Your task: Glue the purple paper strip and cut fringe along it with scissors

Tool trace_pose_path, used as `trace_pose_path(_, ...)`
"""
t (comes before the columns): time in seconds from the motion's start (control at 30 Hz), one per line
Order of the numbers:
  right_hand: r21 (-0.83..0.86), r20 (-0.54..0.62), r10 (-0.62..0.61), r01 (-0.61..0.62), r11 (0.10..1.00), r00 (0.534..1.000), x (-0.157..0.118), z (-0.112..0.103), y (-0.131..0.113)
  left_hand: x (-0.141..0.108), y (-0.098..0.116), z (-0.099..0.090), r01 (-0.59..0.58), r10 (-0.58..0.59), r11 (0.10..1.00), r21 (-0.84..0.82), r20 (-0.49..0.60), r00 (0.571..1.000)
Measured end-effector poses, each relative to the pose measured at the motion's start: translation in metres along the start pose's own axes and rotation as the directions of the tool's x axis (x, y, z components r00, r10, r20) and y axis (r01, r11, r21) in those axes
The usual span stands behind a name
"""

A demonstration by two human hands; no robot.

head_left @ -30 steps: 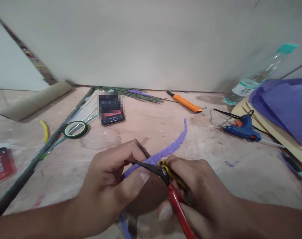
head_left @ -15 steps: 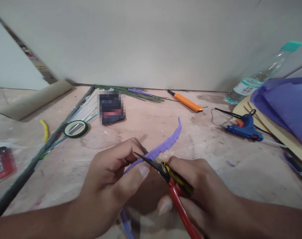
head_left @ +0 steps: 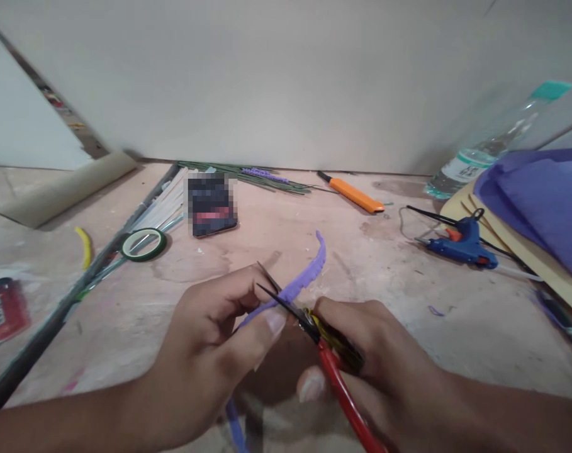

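Between the thumb and fingers of my left hand (head_left: 219, 343) is pinched a narrow purple paper strip (head_left: 309, 272). Its far end curls up and away, with a notched lower edge, and its other end hangs below the hand. My right hand (head_left: 380, 352) is closed on a pair of scissors (head_left: 331, 368) with red and dark yellowish handles. The scissor blades are parted and cross the strip right beside my left thumb tip. Part of the strip is hidden inside my left hand.
A blue glue gun (head_left: 467, 244), purple paper (head_left: 540, 207) and a water bottle (head_left: 479, 154) lie to the right. An orange cutter (head_left: 356, 195) and green stems (head_left: 276, 184) are at the back. Green tape (head_left: 162, 245), a cardboard tube (head_left: 68, 189) and a red bottle (head_left: 7, 311) are left.
The strip's free end has swung left and a little lower. Both hands keep nearly the same place, the scissors still across the strip.
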State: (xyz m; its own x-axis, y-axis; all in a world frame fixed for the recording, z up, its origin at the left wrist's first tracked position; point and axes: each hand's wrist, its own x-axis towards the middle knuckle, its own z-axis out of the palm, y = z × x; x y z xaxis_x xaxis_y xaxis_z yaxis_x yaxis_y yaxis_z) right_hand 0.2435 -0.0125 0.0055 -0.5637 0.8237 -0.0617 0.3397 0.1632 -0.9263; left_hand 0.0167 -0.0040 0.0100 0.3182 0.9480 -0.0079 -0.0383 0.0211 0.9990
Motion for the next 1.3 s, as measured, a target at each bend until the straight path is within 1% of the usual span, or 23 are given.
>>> trace_pose_path(0.13,0.041,-0.010,-0.006,0.007,0.999,1.000,0.001,0.001,0.003,0.000,0.003,-0.001,-0.017,0.017,1.000,-0.024,-0.006,1.000)
trace_pose_path(0.2,0.086,-0.008,-0.020,0.020,0.996,1.000,0.002,0.001,0.002,-0.002,0.003,-0.002,0.016,-0.016,0.999,-0.051,-0.002,1.000)
trace_pose_path(0.23,0.120,-0.004,-0.019,0.020,0.993,1.000,0.002,0.001,0.000,-0.002,0.003,-0.002,0.052,-0.053,0.997,-0.058,-0.018,0.998)
trace_pose_path(0.37,0.284,0.067,0.016,-0.035,0.958,0.998,0.001,-0.001,-0.007,-0.003,0.004,0.000,0.098,-0.099,0.995,-0.036,-0.017,0.995)
trace_pose_path(0.47,0.346,0.122,0.021,-0.062,0.936,0.992,0.000,-0.001,-0.009,-0.002,0.006,0.003,0.106,-0.106,0.994,-0.028,-0.024,0.994)
trace_pose_path(0.53,0.346,0.127,0.024,-0.067,0.936,0.992,0.001,-0.001,-0.008,-0.001,0.006,0.004,0.115,-0.117,0.993,-0.038,-0.028,0.993)
trace_pose_path(0.7,0.316,0.111,-0.009,-0.026,0.948,0.994,0.003,0.000,-0.005,0.000,0.006,0.003,0.121,-0.119,0.991,-0.056,0.025,0.993)
trace_pose_path(0.87,0.273,0.075,0.001,-0.021,0.962,0.997,0.002,0.000,-0.005,-0.001,0.006,0.003,0.124,-0.125,0.990,-0.064,-0.003,0.992)
trace_pose_path(0.97,0.269,0.071,-0.041,0.020,0.963,0.997,0.002,0.000,-0.005,-0.002,0.005,0.001,0.131,-0.131,0.990,-0.046,-0.001,0.991)
trace_pose_path(1.17,0.179,0.022,-0.028,0.023,0.984,0.999,0.002,0.001,-0.004,-0.001,0.004,-0.004,0.143,-0.143,0.989,-0.025,-0.004,0.990)
trace_pose_path(1.3,0.186,0.039,-0.029,0.021,0.982,0.999,0.004,0.000,-0.005,-0.002,0.003,-0.003,0.116,-0.116,0.993,-0.022,0.024,0.993)
